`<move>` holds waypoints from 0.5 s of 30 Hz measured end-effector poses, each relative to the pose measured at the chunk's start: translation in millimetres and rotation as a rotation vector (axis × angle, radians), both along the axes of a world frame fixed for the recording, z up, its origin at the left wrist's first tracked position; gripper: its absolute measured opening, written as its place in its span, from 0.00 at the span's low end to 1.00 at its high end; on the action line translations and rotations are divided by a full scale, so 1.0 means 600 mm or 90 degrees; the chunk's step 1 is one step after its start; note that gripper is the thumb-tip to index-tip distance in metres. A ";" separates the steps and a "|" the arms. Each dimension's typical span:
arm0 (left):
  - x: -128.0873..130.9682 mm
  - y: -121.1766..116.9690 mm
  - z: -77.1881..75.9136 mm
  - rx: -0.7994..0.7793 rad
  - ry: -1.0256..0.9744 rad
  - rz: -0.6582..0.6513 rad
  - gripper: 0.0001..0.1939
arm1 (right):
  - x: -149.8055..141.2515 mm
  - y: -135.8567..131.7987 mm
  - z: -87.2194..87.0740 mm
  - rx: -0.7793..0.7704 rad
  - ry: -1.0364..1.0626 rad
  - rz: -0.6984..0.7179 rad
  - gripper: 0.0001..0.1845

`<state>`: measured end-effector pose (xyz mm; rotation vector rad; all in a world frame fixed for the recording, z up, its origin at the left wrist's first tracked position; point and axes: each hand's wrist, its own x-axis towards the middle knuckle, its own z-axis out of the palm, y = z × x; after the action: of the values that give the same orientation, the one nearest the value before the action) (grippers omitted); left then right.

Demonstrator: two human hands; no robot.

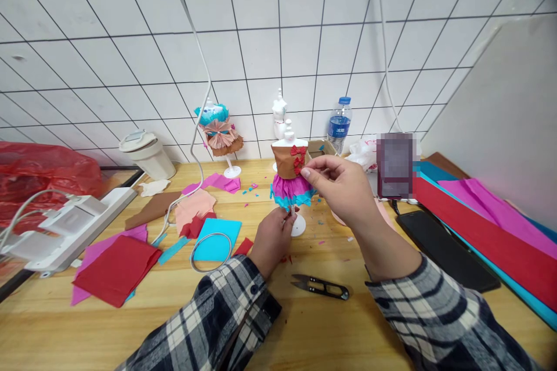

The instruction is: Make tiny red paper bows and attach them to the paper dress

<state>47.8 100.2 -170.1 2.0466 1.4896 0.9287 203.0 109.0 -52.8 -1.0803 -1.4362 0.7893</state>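
In the middle stands a small white dress form [289, 138] wearing a brown paper bodice [285, 161] and a magenta skirt [289, 186] with a blue frill. Red paper bows [298, 151] run down the bodice's right side. My left hand [273, 239] is closed round the stand's pole under the skirt, above its round white base [298, 226]. My right hand [342, 182] is closed, thumb and forefinger pinched at the lowest bow; the fingertips partly cover it. Black thread snips [321, 287] lie on the wooden table nearer me.
Red paper [117, 269], blue paper [217, 239] and scraps lie left, beside a power strip [87, 232]. Behind stand a dressed form [221, 133], a bare white form [279, 111], a water bottle [339, 126] and a lidded cup [148, 153]. A black phone [446, 249] lies right.
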 end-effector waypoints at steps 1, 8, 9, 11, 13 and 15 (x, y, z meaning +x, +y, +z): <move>0.000 0.000 0.001 -0.001 0.001 -0.001 0.14 | 0.000 0.000 0.000 0.000 0.001 -0.001 0.09; 0.001 -0.001 0.004 -0.004 0.004 -0.005 0.14 | -0.002 -0.001 0.001 0.010 -0.014 -0.012 0.08; 0.001 -0.001 0.004 -0.003 0.004 -0.006 0.14 | -0.002 -0.001 0.001 0.010 -0.011 -0.017 0.08; 0.002 -0.001 0.003 -0.002 0.002 -0.008 0.14 | -0.002 -0.001 0.002 0.006 -0.002 -0.025 0.08; 0.002 -0.001 0.002 -0.002 0.003 -0.007 0.14 | -0.002 -0.002 0.002 0.001 0.003 -0.034 0.09; 0.003 -0.001 0.002 -0.001 0.003 -0.007 0.14 | -0.003 -0.003 0.002 -0.003 0.005 -0.048 0.09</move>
<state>49.4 99.3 -168.8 2.0553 1.4808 0.9183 201.3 107.0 -51.8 -1.1279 -1.3802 0.7431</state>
